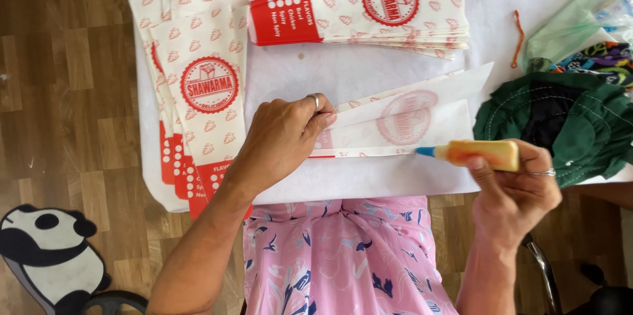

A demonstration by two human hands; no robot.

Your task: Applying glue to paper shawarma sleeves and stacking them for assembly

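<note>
glue bottle (480,154) sits clamped in my right hand (517,196), fingers (476,163) wrapped around its yellow-orange body, its blue tip pointing left and touching the lower edge of the paper sheet (409,117) in front of me. my left hand (280,140) lies palm down on the left end of that sheet, fingers together and pressed flat on the paper, a ring showing on one of them. the sheet is white with a faint red round mark showing through, folded into a long slanted shape, and it lies on the white counter (356,71) just above my lap. to the left of my left hand a fanned stack of printed bags (201,91) runs down along the counter's edge, red at the bottom ends, with a red round emblem on the top one. a second stack of bags (369,5) lies crosswise at the far side of the counter. to the right, near my right hand, is a heap of green cloth (560,124), with patterned cloth (603,58) behind it and an orange string (519,38) on the counter. i wear a pink flowered dress (343,256), and a panda-shaped mat (49,252) lies on the wooden floor (66,91) at my left.
</note>
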